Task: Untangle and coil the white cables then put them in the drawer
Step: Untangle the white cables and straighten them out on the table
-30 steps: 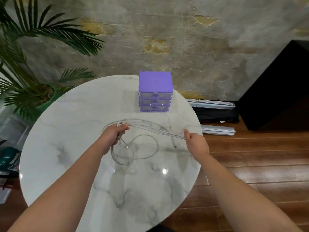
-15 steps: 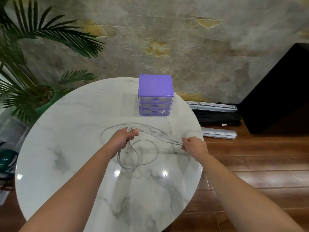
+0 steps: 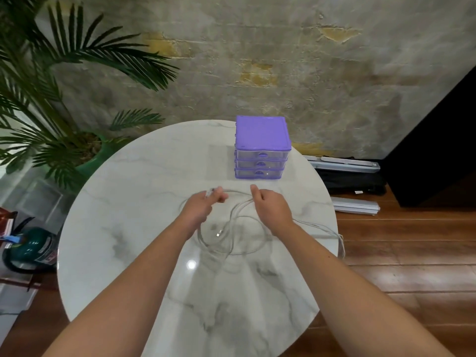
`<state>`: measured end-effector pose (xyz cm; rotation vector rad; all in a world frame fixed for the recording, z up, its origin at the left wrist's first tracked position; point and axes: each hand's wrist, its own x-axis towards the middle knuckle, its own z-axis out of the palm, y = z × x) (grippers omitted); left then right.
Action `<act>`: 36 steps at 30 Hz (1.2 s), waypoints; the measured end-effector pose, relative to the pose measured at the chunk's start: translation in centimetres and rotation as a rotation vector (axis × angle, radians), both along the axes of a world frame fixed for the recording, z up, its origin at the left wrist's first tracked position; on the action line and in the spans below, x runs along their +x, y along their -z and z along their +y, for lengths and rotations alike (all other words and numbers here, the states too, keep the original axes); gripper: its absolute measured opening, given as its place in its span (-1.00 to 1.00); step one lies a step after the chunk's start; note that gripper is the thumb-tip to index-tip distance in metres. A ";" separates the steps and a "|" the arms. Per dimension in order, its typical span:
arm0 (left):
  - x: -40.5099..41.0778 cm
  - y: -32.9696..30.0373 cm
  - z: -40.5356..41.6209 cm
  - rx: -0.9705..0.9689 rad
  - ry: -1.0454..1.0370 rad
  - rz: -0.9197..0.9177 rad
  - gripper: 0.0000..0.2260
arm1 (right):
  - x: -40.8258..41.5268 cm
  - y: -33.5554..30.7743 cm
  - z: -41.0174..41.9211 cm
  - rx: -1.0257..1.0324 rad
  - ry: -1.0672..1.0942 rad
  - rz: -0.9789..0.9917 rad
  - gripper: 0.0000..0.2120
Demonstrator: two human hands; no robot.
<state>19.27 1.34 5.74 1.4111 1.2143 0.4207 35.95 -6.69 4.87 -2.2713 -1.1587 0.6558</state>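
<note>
Cables seemingly held, both hands.

Round marble-patterned table before a weathered plaster wall. At left, a palm plant in a green pot; below it, a dark green cylinder, possibly a gas canister. At right, wooden floor, pale metal rails, black cabinet.

Bare forearms, no sleeves visible; left hand, right hand seemingly ringless.
</note>
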 end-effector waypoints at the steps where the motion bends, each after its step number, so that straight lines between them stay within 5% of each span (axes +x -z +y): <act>1: -0.8 0.2 0.7 -0.053 -0.090 -0.083 -0.71 | 0.5 0.2 -0.3 0.002 0.040 0.003 -0.49; 6: -5.4 -0.3 3.7 -0.368 -0.511 -0.648 -0.58 | 2.9 1.8 -2.5 -0.015 0.210 -0.023 -0.48; 11: -9.1 0.0 5.9 -0.485 -0.728 -0.911 -0.57 | 3.7 3.2 -4.6 -0.193 0.216 -0.144 -0.58; 17: -10.1 0.0 6.1 -0.543 -0.763 -1.083 -0.74 | -0.1 2.5 -2.8 -0.557 -0.026 -0.361 -0.73; 21: -10.3 -0.4 6.1 -0.591 -0.738 -1.180 -0.69 | -5.9 0.4 1.5 -0.255 -0.176 -0.097 -0.50; 25: -10.0 -0.9 6.2 -0.607 -0.740 -1.211 -0.58 | -11.6 -1.7 3.8 -0.055 -0.364 0.126 -0.65; 31: -10.5 -0.3 6.7 -0.571 -0.855 -1.127 -0.56 | -10.3 0.0 1.6 -0.129 -0.178 -0.091 -0.38; 36: -11.4 0.6 6.8 -0.562 -0.943 -1.116 -0.51 | -5.2 2.3 -2.9 -0.262 0.036 -0.252 -0.34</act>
